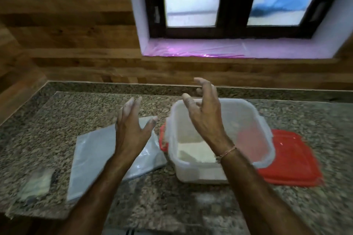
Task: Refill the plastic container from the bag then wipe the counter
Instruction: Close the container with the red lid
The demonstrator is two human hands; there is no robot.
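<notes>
Two bare hands hang in the air over the work, and neither holds anything. Under them the plastic container [246,102] stands open near the middle of the counter [172,206]. It is a clear square tub with rounded corners and clip flaps hanging at its sides. White contents [193,151] lie in its bottom, on the side nearer the person; everything is too blurred to say what they are. The tub sits on a red lid [290,158], which sticks out wide on its right and shows as a narrow edge on its left. Just left of it the bag [95,150] lies flat on the granite, pale and translucent, one corner close to the tub's left wall.

The right hand [204,114] is raised above the container with its back showing. Its fingers [202,84] are loosely curved and apart, the thumb held away from them. A thin thread band [227,153] circles that wrist. The left hand [131,131] is up above the bag's far end. Its fingers [131,105] are straight and close together, the thumb is spread wide to the right, and the tips look whitish. The two hands are apart, palms turned roughly toward each other.

Further left, near the counter's front edge, a small packet [38,183] with something pale yellow in it lies on the stone, apart from the bag. Behind the counter rises a wall [66,34] of wood-look planks, and in it a dark-framed window [235,0] above a pink-lit sill [191,47].
</notes>
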